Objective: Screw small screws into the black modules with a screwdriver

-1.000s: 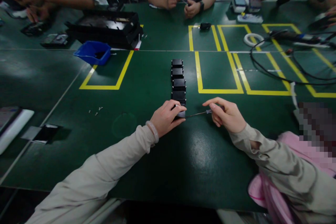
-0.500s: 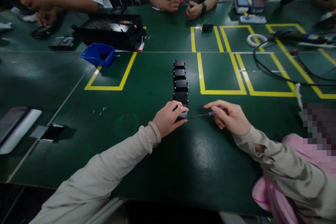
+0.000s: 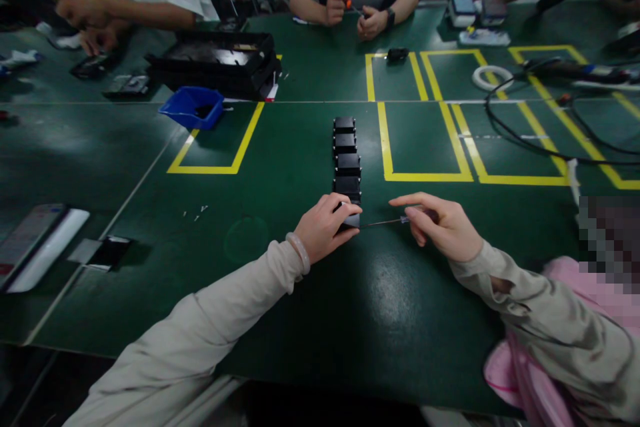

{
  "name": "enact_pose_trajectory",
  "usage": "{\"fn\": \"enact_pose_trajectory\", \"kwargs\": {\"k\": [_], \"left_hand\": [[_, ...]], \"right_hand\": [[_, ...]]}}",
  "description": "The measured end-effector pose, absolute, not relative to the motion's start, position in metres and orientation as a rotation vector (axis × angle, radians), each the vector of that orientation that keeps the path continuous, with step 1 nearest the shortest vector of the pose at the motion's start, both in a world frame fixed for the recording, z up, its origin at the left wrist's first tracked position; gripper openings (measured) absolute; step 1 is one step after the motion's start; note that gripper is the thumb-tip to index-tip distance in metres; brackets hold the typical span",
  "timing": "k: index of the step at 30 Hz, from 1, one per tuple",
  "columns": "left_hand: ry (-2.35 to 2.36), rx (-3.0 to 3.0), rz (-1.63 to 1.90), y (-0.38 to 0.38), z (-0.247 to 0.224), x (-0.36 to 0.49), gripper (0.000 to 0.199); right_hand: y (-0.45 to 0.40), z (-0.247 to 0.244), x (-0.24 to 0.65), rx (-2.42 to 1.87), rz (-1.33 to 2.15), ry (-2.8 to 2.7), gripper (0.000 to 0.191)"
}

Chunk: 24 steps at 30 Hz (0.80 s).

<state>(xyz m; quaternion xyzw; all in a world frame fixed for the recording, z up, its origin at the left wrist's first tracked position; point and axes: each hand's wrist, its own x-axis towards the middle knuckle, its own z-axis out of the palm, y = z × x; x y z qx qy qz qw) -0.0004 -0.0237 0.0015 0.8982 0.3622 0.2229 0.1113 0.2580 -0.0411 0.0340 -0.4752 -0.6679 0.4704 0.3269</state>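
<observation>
My left hand (image 3: 326,227) is closed around a small black box-shaped part (image 3: 353,220) at the near end of a row, its fingers covering much of it. In my right hand (image 3: 439,223) is a screwdriver (image 3: 383,222), held level with the index finger stretched out above it. The thin shaft points left, its tip meeting the side of that part near my left thumb. Beyond my left hand, several like black parts (image 3: 347,163) with small shiny screws at their corners line up away from me.
A blue bin (image 3: 193,107) and black trays (image 3: 220,63) stand at the far left. Loose screws (image 3: 201,212) lie left of my hand. Yellow tape (image 3: 427,177) marks rectangles on the green table. A black cable (image 3: 493,123) curves at right. Co-workers' hands (image 3: 370,23) are busy across the table.
The view has shifted slightly, so everything sits a little further right and lower. Both hands, the screwdriver and the black part keep the same arrangement.
</observation>
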Motion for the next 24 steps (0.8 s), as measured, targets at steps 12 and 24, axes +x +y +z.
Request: {"fn": "enact_pose_trajectory", "kwargs": {"k": [12, 24], "left_hand": [[1.077, 2.605, 0.648, -0.0247, 0.0028, 0.0002, 0.03], [1.075, 2.601, 0.647, -0.0246, 0.0022, 0.0012, 0.03]], "right_hand": [[-0.0437, 0.0334, 0.2583, -1.265, 1.192, -1.794, 0.031], [-0.0451, 0.0334, 0.2589, -1.281, 1.176, -1.831, 0.03]]}}
